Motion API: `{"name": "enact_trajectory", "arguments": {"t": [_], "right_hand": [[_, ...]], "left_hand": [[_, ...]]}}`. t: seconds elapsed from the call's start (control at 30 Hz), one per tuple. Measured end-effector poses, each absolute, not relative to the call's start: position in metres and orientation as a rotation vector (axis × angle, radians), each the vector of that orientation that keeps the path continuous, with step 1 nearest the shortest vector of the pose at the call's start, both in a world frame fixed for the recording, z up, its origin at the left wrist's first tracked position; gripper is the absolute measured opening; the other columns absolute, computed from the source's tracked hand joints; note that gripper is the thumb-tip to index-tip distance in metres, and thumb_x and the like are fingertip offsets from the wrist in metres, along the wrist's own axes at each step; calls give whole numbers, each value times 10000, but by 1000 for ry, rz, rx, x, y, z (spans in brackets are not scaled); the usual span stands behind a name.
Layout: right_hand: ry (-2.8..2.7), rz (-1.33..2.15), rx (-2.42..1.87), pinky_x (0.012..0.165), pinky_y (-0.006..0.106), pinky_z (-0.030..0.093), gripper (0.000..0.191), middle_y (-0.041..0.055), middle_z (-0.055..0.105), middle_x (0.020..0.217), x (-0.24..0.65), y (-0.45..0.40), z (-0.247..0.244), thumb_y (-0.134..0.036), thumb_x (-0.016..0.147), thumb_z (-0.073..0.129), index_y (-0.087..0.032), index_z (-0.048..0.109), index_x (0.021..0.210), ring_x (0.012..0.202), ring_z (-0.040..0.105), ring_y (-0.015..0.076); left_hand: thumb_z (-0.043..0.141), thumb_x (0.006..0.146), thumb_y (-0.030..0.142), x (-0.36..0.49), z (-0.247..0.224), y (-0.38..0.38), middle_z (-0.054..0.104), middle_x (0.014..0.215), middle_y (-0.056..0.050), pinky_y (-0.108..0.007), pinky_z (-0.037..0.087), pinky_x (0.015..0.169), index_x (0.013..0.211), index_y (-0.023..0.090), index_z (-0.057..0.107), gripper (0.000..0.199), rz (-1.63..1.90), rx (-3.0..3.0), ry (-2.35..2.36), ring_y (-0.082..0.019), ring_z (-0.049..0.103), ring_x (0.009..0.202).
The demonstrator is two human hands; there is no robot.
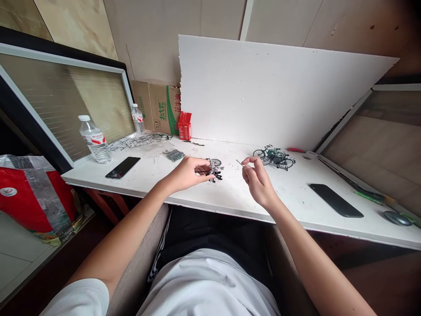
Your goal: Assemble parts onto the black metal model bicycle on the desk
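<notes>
Between the thumb and fingers of my left hand (190, 173) are small dark parts of a model bicycle (217, 175), held just over the white table. A spoked wheel (215, 162) and small grey bits lie right beside those fingertips. My right hand (256, 179), apart from the left, pinches a thin dark stick-like piece (240, 163) that points up and to the left. Just beyond my right hand stand several dark green and black model bicycles (274, 157), close together. What my left palm covers is hidden.
On the white table (184, 195) lie two phones, one left (123, 167) and one right (336, 200). Water bottles (95, 140), dark part frames (141, 140), a bagged bundle (174, 155) and a red box (184, 126) stand left. A white board (279, 92) leans behind; a mouse (397, 218) sits far right.
</notes>
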State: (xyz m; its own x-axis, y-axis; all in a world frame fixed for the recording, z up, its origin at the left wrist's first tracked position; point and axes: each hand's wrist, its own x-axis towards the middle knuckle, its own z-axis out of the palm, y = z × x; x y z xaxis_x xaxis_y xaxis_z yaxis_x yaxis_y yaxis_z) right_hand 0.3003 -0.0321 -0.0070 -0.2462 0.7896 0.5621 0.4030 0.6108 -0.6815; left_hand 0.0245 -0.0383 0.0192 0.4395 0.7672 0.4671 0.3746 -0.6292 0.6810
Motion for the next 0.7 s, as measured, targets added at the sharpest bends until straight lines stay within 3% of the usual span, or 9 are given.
{"name": "enact_trajectory", "arguments": {"t": [0.1,0.2,0.27,0.37,0.5,0.7], "right_hand": [[-1892,507,-977,578,283,432,125,-39,489,741,302,-44,2,-320,1099,395,-269,453,1197,617,464,155],[-2151,522,-896,694,337,534,324,24,654,877,303,-59,16,-328,1100,432,-277,373,1414,765,613,195],[-2242,560,-870,698,342,570,376,78,733,1033,304,-66,23,-354,1108,448,-294,347,1464,872,687,215],[-2149,628,-891,601,301,588,266,94,772,1111,306,-66,25,-430,1098,527,-280,475,1312,886,755,217],[-2024,585,-919,541,289,616,302,94,799,1002,306,-60,21,-514,1015,692,-215,673,1052,821,806,238],[-1980,258,-824,593,319,649,216,59,835,948,304,-63,25,-430,996,748,-231,830,1011,694,772,195]], "left_hand": [[782,893,400,25,20,-40,740,822,-43,-267,516,735,832,161,710,257,1074,2262,970,-184,679,797],[779,898,399,23,22,-40,703,777,-23,-258,491,708,792,166,671,278,1098,2301,970,-168,651,763],[776,902,407,22,22,-40,690,768,-18,-258,485,701,789,168,664,287,1115,2309,967,-164,638,753],[777,902,409,21,22,-40,701,779,-24,-259,481,694,801,167,680,280,1113,2308,969,-168,639,759],[781,900,404,21,22,-41,738,816,-42,-263,502,707,853,161,724,254,1089,2299,955,-180,671,779],[785,891,409,23,22,-42,766,829,-52,-262,534,734,846,161,727,258,1066,2304,915,-193,712,811]]}}
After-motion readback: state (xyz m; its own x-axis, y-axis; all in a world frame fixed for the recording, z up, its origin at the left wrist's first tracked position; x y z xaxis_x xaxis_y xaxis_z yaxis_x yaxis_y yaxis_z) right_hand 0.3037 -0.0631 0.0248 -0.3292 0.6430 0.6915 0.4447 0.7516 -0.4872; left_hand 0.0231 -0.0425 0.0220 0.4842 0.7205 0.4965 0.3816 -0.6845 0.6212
